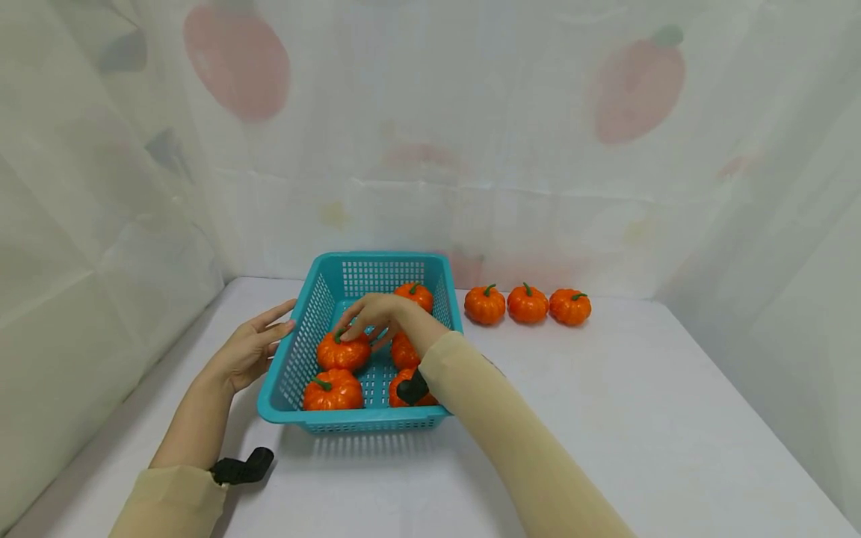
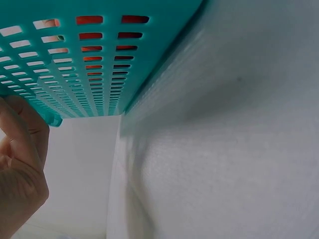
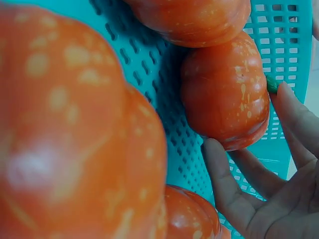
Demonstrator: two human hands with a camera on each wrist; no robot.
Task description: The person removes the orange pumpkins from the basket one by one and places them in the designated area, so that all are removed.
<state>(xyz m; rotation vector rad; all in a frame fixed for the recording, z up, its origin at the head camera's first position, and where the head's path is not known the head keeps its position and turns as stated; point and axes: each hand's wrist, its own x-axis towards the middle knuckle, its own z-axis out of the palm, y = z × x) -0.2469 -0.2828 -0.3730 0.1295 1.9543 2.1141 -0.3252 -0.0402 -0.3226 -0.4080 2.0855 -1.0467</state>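
Note:
A turquoise slotted basket (image 1: 363,418) stands on the table with several small orange pumpkins in it. My right hand (image 1: 377,314) reaches over its right side and holds the middle-left pumpkin (image 1: 344,353), fingertips by the green stem and against its side. In the right wrist view, fingers and thumb spread round this pumpkin (image 3: 224,94), which sits close to another pumpkin (image 3: 194,20). My left hand (image 1: 245,351) is at the basket's left wall, its fairly straight fingers touching the rim. From the left wrist, the fingers (image 2: 25,134) show beside the wall (image 2: 109,55).
Three more pumpkins stand in a row right of the basket: a near one (image 1: 484,305), a middle one (image 1: 528,303) and a far-right one (image 1: 570,307). White fabric (image 1: 538,224) with faded fruit prints hangs behind the white table (image 1: 605,418) and along both sides.

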